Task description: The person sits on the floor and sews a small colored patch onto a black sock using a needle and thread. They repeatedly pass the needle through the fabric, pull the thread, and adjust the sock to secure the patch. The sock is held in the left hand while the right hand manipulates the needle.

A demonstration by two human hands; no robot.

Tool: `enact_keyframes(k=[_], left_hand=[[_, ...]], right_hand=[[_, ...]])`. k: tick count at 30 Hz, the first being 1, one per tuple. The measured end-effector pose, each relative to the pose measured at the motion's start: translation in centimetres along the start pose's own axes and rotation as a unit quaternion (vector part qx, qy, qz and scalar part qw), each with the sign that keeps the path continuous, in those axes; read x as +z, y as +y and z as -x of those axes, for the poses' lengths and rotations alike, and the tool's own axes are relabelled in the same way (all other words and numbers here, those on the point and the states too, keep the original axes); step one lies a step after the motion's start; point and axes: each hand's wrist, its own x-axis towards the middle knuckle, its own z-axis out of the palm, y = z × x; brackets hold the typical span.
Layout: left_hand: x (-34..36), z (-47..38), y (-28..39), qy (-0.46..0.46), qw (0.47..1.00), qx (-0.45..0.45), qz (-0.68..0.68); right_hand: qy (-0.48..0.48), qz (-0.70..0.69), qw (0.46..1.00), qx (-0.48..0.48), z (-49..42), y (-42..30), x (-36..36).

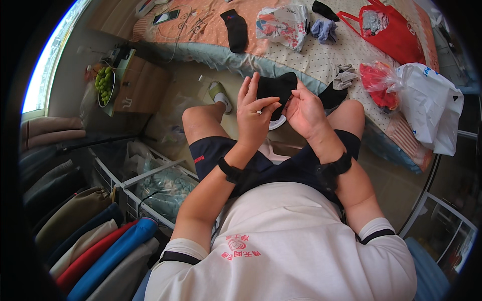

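Observation:
A black sock (278, 84) is held up between my two hands, above the gap between my knees. The thumb and index finger of my left hand (254, 109) pinch its near left side, while the other fingers point upward. My right hand (307, 113) grips the sock's right side, palm turned up. Another black sock (235, 32) lies flat on the bed (211, 22) ahead. To the right, a crumpled grey cloth (344, 77) rests over a black cloth (333, 96) at the bed's edge. A rolled black cloth (325, 10) and a lavender cloth (324, 31) lie farther back.
A printed plastic bag (283, 26), a red bag (401, 35) and a white plastic bag (431, 107) sit on the bed. Left are a phone (166, 17), a cabinet (137, 88) with a bowl of grapes (103, 81), hanging clothes (109, 256) and a wire rack (124, 184).

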Motion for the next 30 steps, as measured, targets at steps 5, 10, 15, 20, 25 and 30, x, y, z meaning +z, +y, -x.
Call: enact_keyframes(k=[5, 10, 15, 20, 25, 30], left_hand=[[1.1, -0.2, 0.0, 0.03, 0.998, 0.04, -0.03], [1.4, -0.3, 0.3, 0.036, 0.997, 0.048, -0.037], [0.9, -0.1, 0.4, 0.022, 1.0, 0.016, -0.004], [0.1, 0.3, 0.5, 0.025, 0.999, -0.002, 0.025], [0.4, 0.1, 0.7, 0.037, 0.999, 0.035, -0.002], [0.8, 0.0, 0.8, 0.05, 0.991, 0.109, -0.064]], right_hand=[[0.008, -0.001, 1.0, -0.026, 0.2, 1.0, 0.2], [0.059, 0.018, 0.998, -0.031, 0.3, 1.5, 0.9], [0.051, -0.003, 0.999, -0.009, 0.2, 0.6, 1.0], [0.053, -0.012, 0.999, 0.003, 0.0, 0.2, 0.6], [0.051, 0.009, 0.999, -0.005, 0.0, 0.4, 0.3], [0.049, -0.012, 0.998, -0.027, 0.2, 1.2, 0.3]])
